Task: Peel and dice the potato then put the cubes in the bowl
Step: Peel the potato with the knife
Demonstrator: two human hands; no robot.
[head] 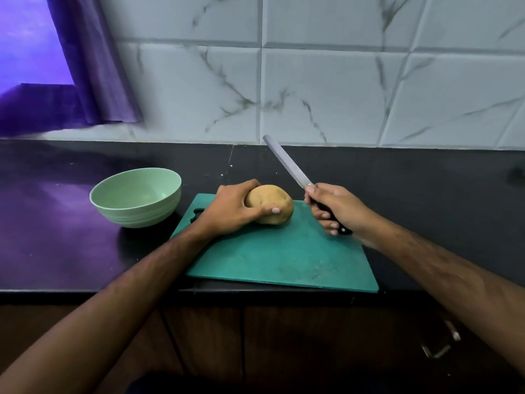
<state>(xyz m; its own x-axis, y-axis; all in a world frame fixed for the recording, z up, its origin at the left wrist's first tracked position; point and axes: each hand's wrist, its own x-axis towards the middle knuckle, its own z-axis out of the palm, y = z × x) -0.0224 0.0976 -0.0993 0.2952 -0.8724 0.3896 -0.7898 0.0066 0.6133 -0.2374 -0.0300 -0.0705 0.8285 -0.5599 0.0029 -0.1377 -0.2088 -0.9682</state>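
While your left hand (231, 210) grips the potato (271, 204) on the board (284, 257), nothing of the task looks done yet. Skin is whole and brown all over what shows; no peel strips, no cut faces, no cubes anywhere on the board. Far side of the potato is hidden by your fingers (265, 211), so can't rule out a nick there.

Left fingers wrap over the top and the thumb runs along the near side, holding it firmly. It sits at the back-left part of the board, touching it as far as I can tell.

Your right hand (335, 207) is clenched round the black handle of the knife (287, 160). Blade is raised, tip pointing up and away toward the wall, clear of the potato and just right of it. No contact yet.

Bowl (136, 197) stands on the bench just left of the board, nothing inside it that I can see.

Judgement: you're at the very start, about to make the first peeling stroke. Left to do: all the peeling, then slicing, dicing, and moving the cubes into the bowl.
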